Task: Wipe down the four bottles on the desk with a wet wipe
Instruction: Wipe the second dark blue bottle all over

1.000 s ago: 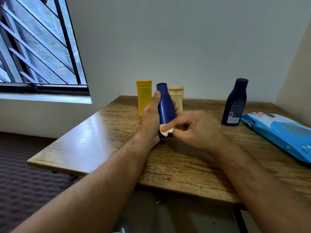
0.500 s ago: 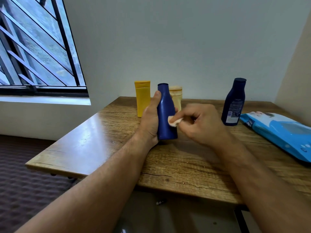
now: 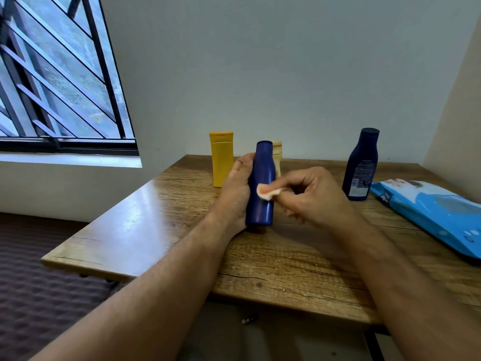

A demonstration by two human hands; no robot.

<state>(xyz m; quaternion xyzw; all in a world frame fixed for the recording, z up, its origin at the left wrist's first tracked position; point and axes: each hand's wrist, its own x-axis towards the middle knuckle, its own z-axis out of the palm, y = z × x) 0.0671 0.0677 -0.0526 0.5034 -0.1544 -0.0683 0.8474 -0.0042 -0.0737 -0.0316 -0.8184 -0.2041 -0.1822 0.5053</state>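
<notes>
A plain blue bottle (image 3: pixel 261 186) stands upright near the middle of the wooden desk (image 3: pixel 273 259). My left hand (image 3: pixel 235 194) grips it from the left, thumb up near its neck. My right hand (image 3: pixel 309 196) pinches a small folded wet wipe (image 3: pixel 268 192) and presses it against the bottle's right side at mid-height. Behind stand a yellow bottle (image 3: pixel 221 158) and a beige bottle (image 3: pixel 277 158), the beige one partly hidden by the blue one. A dark navy bottle with a label (image 3: pixel 360 165) stands apart at the right.
A blue pack of wet wipes (image 3: pixel 429 212) lies flat at the desk's right edge. The desk sits in a corner, with walls behind and to the right. A barred window (image 3: pixel 57 74) is at the left, and dark floor lies below the desk's left edge.
My right hand has carried the wipe up the blue bottle, from its base to mid-height. My left hand has kept its grip and the bottle has stayed put.
</notes>
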